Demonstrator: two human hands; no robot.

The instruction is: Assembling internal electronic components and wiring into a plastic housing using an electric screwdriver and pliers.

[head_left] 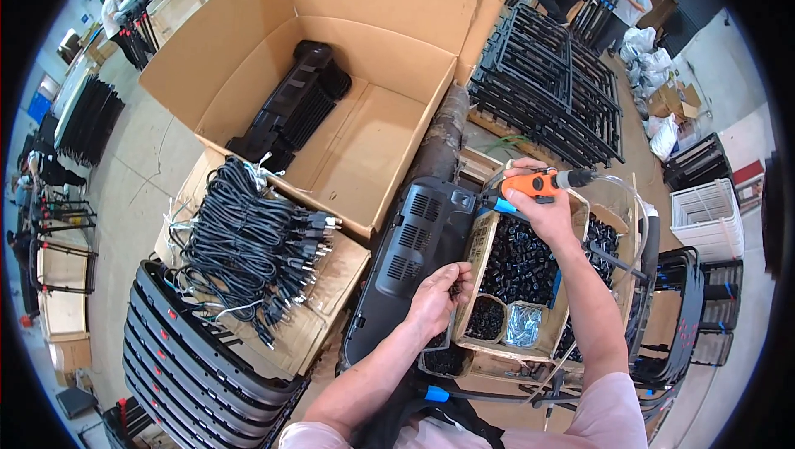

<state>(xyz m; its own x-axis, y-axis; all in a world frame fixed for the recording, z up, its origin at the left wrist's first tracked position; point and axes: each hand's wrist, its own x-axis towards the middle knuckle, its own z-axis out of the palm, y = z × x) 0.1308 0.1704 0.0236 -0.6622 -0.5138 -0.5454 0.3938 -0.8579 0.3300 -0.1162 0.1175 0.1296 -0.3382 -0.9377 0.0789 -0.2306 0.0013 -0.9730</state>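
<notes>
A long black plastic cover (pixel 407 242) with vent slots lies slanting before me. My right hand (pixel 538 200) is wrapped round an orange power screwdriver (pixel 530 186), its nose pointing left at the cover's far right end; whether the tip touches is hard to see. A clear hose runs off its back end. By the cover's right edge, my left hand (pixel 439 298) is closed, with small dark pieces like screws between its fingers. Next to it a wooden parts box (pixel 474 271) holds many black plastic pieces (pixel 517 263), a cup of tiny black screws (pixel 485 319) and a cup of silver screws (pixel 523 325).
Beyond the cover stands a large open carton (pixel 364 151) with a black moulded part (pixel 302 101) inside. Bundled black cables (pixel 240 234) lie on cardboard at left, above stacked curved black panels (pixel 190 358). Black metal frames (pixel 546 84) are piled at far right. Other people work in the background.
</notes>
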